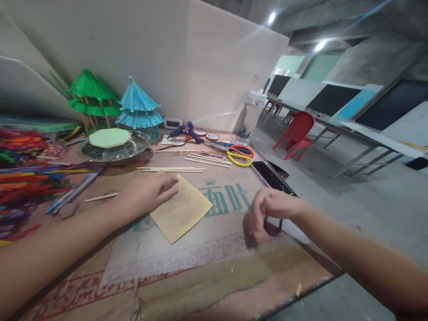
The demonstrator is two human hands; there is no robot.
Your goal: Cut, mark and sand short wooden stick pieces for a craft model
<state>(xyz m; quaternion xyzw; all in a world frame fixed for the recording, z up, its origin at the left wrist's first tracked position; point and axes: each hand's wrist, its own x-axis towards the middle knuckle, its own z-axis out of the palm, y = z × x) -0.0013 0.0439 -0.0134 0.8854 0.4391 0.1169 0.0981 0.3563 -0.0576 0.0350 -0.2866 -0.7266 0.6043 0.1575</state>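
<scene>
Paper, a tan square, lies flat mid-table under the left hand, whose fingers press its 11 o'clock corner. At 3 o'clock the right hand curls shut around something dark and blurred, near the phone.
</scene>
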